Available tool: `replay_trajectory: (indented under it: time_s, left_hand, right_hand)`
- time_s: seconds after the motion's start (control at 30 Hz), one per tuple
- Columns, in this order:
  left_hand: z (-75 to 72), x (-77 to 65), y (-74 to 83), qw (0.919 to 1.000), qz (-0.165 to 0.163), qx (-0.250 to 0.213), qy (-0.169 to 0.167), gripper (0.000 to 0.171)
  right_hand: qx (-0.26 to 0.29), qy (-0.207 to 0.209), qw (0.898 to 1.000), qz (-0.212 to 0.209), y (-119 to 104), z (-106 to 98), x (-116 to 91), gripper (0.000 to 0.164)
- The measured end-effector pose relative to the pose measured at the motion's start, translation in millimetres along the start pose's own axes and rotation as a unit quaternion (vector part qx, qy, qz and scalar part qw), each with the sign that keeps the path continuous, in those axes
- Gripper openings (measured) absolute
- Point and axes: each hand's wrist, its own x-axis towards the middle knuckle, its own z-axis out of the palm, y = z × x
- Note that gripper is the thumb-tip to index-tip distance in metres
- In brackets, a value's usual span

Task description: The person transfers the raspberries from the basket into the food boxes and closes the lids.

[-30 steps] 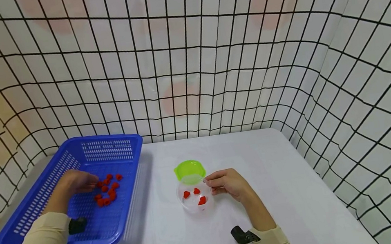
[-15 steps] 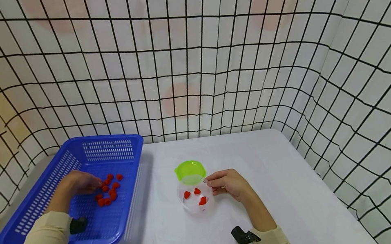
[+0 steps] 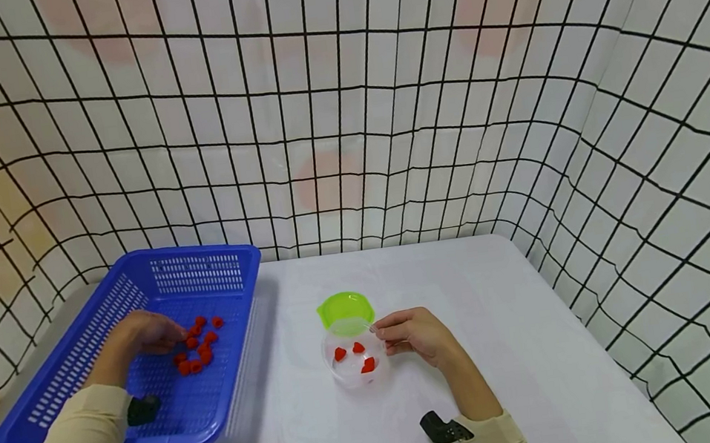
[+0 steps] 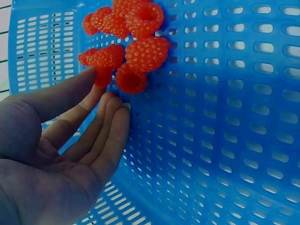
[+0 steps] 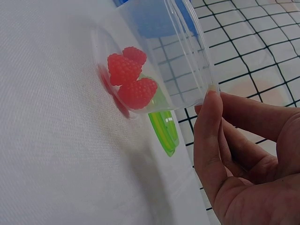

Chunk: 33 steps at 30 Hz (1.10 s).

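Observation:
Inside the blue perforated basket (image 3: 181, 439), my left hand (image 3: 143, 331) reaches down to a loose group of red raspberries (image 3: 204, 355). The left wrist view shows its thumb and index fingertip pinching a raspberry (image 4: 103, 77) at the edge of the group, while the other fingers rest near the basket floor. My right hand (image 3: 413, 333) pinches the rim of a clear round plastic tub (image 5: 183, 56) between thumb and fingers. The tub stands on the table, with 3 raspberries (image 5: 137, 93) on its bottom.
A bright green lid (image 3: 344, 307) lies on the white-covered table (image 3: 330, 442) just behind the tub. Black grid netting (image 3: 326, 105) in front of white sheeting encloses the back and both sides. The basket takes up the table's left part.
My left hand has shifted slightly right, closer in to the raspberries, and then stayed nearly still. The right hand and the tub have hardly moved.

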Motion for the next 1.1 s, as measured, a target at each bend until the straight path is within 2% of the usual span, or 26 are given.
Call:
replay_trajectory:
  time_s: [0.17,0.4,0.5,0.67,0.83,0.93,1.1]
  left_hand:
    - [1.1,-4.9,1.3,0.9998,0.005,-0.017,-0.007,0.028]
    - [-6.8,-12.5,-0.3,0.9971,0.040,-0.047,-0.045,0.035]
    - [-11.2,-12.7,-2.0,0.9951,0.046,-0.073,-0.048,0.038]
    - [-14.4,-12.4,-1.4,0.9931,0.049,-0.103,-0.027,0.038]
    - [-15.2,-16.2,6.5,0.9906,0.062,-0.121,-0.019,0.040]
    - [-14.9,-19.0,14.4,0.9887,0.085,-0.122,-0.021,0.042]
    - [-10.8,-24.3,30.7,0.9792,0.133,-0.151,-0.025,0.043]
  right_hand:
    - [0.003,-0.002,1.000,0.000,-0.3,-0.3,-0.5,0.027]
    - [0.009,-0.006,1.000,0.002,-1.5,0.0,0.0,0.027]
    - [0.009,-0.007,1.000,0.002,-1.6,-0.1,0.2,0.027]
    - [0.006,-0.007,1.000,0.001,-1.4,-0.3,-0.5,0.028]
    - [0.005,-0.006,1.000,0.003,-1.2,-0.6,-0.4,0.028]
    - [0.005,-0.008,1.000,0.001,-0.7,-0.8,0.2,0.027]
    - [0.007,-0.012,1.000,-0.001,0.6,-1.4,1.1,0.027]
